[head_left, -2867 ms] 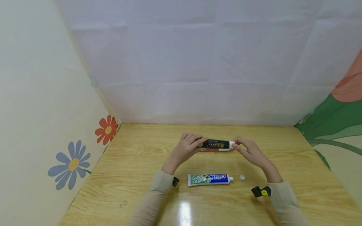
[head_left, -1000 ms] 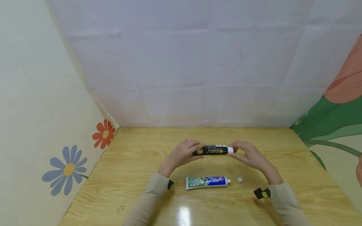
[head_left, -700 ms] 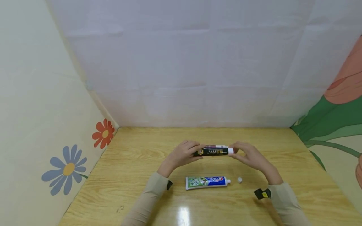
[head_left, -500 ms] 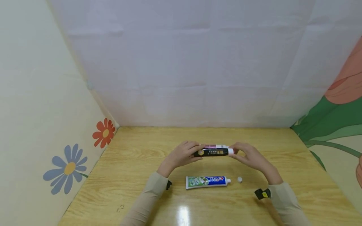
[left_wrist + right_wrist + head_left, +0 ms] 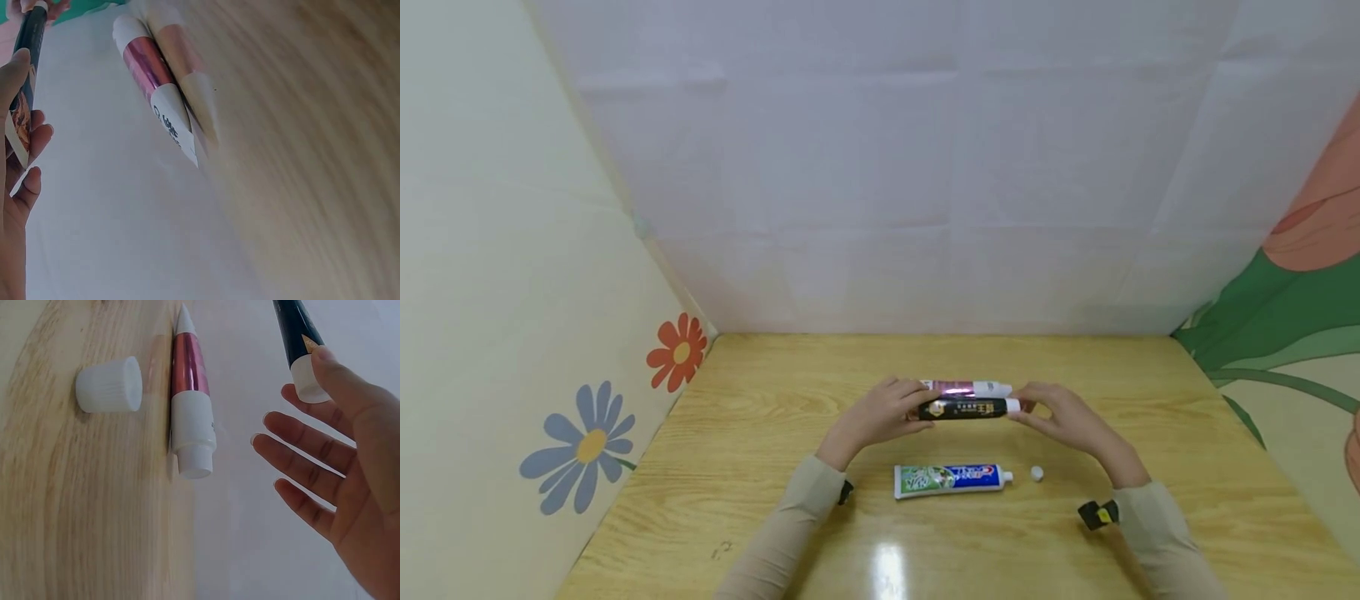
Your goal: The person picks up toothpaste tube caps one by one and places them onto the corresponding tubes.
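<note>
A black toothpaste tube [image 5: 967, 408] with gold lettering is held level above the table. My left hand [image 5: 878, 415] grips its tail end, thumb and fingers on either side. At the other end, my right hand [image 5: 1066, 419] pinches the white cap [image 5: 309, 380] between thumb and index finger; its other fingers are spread. Behind the black tube a pink and white toothpaste tube [image 5: 956, 388] lies on the table, partly covered by the left fingers in the head view. Nearer the person lies a green and blue toothpaste tube [image 5: 950, 481] with its nozzle bare.
A small loose white cap [image 5: 1037, 473] stands just right of the green and blue tube's nozzle. The wooden table [image 5: 760, 467] meets a white sheeted wall [image 5: 865, 208] at the back. Flower-painted side walls stand at left and right.
The black tube has come slightly nearer the person, uncovering more of the pink and white tube behind it. Both hands keep their hold, and the green and blue tube stays put.
</note>
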`<state>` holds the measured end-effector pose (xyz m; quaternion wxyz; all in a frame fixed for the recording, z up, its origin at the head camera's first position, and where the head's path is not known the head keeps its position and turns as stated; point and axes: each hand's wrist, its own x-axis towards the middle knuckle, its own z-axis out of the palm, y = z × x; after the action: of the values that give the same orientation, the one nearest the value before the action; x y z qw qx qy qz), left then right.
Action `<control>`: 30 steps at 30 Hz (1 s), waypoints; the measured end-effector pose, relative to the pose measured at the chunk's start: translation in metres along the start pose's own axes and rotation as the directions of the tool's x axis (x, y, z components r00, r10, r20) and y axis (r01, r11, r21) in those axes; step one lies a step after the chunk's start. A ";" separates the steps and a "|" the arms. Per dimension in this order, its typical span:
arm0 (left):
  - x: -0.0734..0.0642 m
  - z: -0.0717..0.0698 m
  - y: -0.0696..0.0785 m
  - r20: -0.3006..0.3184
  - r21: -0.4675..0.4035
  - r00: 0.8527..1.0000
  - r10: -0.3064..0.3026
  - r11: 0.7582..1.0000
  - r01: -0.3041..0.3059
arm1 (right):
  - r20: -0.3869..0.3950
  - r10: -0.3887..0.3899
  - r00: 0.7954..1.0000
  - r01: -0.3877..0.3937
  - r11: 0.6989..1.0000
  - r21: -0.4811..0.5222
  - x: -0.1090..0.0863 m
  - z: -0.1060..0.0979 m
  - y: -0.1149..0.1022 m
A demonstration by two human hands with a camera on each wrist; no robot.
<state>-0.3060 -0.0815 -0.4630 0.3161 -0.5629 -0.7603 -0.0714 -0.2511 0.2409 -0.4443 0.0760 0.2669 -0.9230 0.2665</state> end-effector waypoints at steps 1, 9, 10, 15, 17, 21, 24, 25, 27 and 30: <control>0.000 0.001 0.000 0.003 -0.005 1.000 -0.001 1.000 0.001 | 0.004 0.002 1.000 -0.002 1.000 0.000 0.000 0.000 0.001; -0.002 0.002 0.001 0.019 -0.040 1.000 -0.005 0.999 0.006 | 0.028 0.011 1.000 -0.012 1.000 0.013 -0.003 0.004 0.007; -0.002 0.002 0.001 0.027 -0.044 1.000 -0.009 0.999 0.011 | 0.031 0.014 0.999 -0.014 1.000 0.014 -0.003 0.005 0.007; -0.003 0.003 0.003 0.083 -0.081 0.996 -0.039 0.996 0.046 | 0.049 0.032 0.998 -0.033 0.999 0.020 -0.005 0.007 0.010; -0.004 0.003 0.004 0.106 -0.088 0.993 -0.051 0.994 0.060 | 0.056 0.036 0.998 -0.037 0.999 0.020 -0.005 0.007 0.011; -0.006 0.003 0.005 0.146 -0.080 0.987 -0.067 0.994 0.080 | 0.060 0.034 0.998 -0.035 0.999 0.018 -0.005 0.009 0.012; -0.008 0.003 0.005 0.172 -0.069 0.982 -0.074 0.994 0.087 | 0.065 0.034 0.997 -0.035 0.999 0.018 -0.006 0.011 0.012; -0.008 0.002 0.005 0.180 -0.068 0.981 -0.075 0.994 0.089 | 0.070 0.038 0.997 -0.039 0.999 0.019 -0.006 0.011 0.013; -0.008 0.002 0.006 0.198 -0.068 0.977 -0.080 0.993 0.095 | 0.079 0.048 0.996 -0.050 0.999 0.021 -0.006 0.012 0.014; -0.008 0.001 0.006 0.244 -0.064 0.966 -0.090 0.992 0.109 | 0.095 0.065 0.993 -0.067 0.998 0.019 -0.006 0.014 0.014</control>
<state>-0.2995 -0.0850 -0.4698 0.1957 -0.5402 -0.8171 -0.0476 -0.2536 0.2465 -0.4643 0.0205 0.2495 -0.9309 0.2660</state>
